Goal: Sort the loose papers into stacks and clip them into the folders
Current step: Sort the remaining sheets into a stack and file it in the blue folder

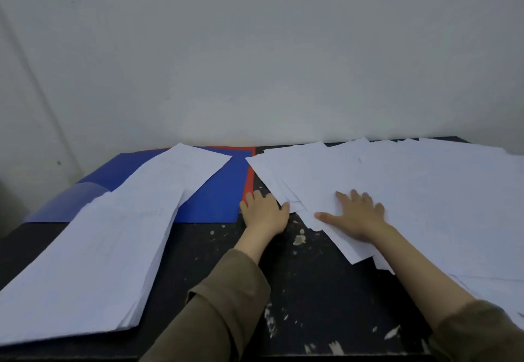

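Clearly the loose papers [382,191] are light, slippery — right hand [357,214] spread flat on top, left hand [263,211] open, thumb at their left edge; lift by that edge.

Print on the near stack [85,262] too faint to read; its left corner cut off by the frame edge. Loose pile [411,197] runs off the right edge. Red folder [250,180] mostly hidden under the blue folder [215,194], itself half covered by a far stack [181,168]. Right hand [357,215] palm hidden against the sheets. Both sleeves [224,305] cropped at the bottom.
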